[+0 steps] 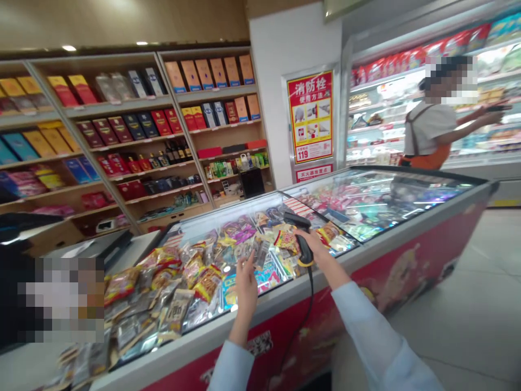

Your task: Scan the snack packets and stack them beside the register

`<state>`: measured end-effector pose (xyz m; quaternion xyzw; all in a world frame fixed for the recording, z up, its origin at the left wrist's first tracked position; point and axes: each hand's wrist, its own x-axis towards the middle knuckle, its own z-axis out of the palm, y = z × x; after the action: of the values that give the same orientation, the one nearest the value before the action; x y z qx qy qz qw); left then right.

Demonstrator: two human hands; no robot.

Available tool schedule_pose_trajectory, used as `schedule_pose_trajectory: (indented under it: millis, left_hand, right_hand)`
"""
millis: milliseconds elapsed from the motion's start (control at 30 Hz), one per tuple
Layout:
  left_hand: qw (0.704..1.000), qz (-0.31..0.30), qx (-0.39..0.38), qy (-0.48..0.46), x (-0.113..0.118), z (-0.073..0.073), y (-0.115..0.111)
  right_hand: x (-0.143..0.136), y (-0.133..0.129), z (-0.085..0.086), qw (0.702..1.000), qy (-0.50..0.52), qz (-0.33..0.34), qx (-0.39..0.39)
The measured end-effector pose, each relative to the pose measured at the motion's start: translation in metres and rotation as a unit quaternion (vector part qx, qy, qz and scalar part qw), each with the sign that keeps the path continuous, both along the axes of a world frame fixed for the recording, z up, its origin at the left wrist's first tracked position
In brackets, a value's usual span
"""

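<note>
My right hand (317, 252) is wrapped round the handle of a black barcode scanner (304, 247) with a yellow-edged base and a hanging cable. The scanner's head points left over the freezer. To its left, my left hand (246, 279) is closed at the near edge of a clear, brownish snack packet (260, 251), with its fingertips on it. Under both hands, snack packets lie spread over the glass top. Yellow-and-red bags (208, 282) and grey-brown packets (177, 310) are heaped to the left. Another yellow-and-red bag (286, 240) lies beside the scanner.
A long chest freezer (391, 271) with red sides crosses in front of me. A counter (24, 364) adjoins it on the left, with a blurred-out person beside it. Shelves of boxes (134, 127) line the back wall. A person in an orange apron (429, 130) stands by the lit cooler.
</note>
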<state>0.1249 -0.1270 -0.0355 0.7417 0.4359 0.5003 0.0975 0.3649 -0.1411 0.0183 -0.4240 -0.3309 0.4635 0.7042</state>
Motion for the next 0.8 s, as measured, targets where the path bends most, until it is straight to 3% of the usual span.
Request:
schedule_pose_trajectory:
  millis: [167,367,533,800]
  left_hand:
    - [0.995,-0.080,-0.066,-0.015,0.048,-0.018,0.011]
    - [0.988,-0.137,-0.074,-0.001,0.074,-0.026,0.014]
    - [0.990,-0.091,-0.028,0.102,0.079,-0.033,0.011]
    - [0.967,-0.029,0.009,0.253,0.093,-0.035,0.003]
  right_hand:
    - [0.054,-0.011,-0.010,0.999,0.034,-0.039,-0.008]
    - [0.085,-0.005,-0.035,0.994,0.078,-0.077,-0.023]
    - [0.085,-0.002,-0.044,0.992,0.085,-0.088,-0.027]
    - [0.085,-0.001,-0.045,0.994,0.053,-0.087,-0.047]
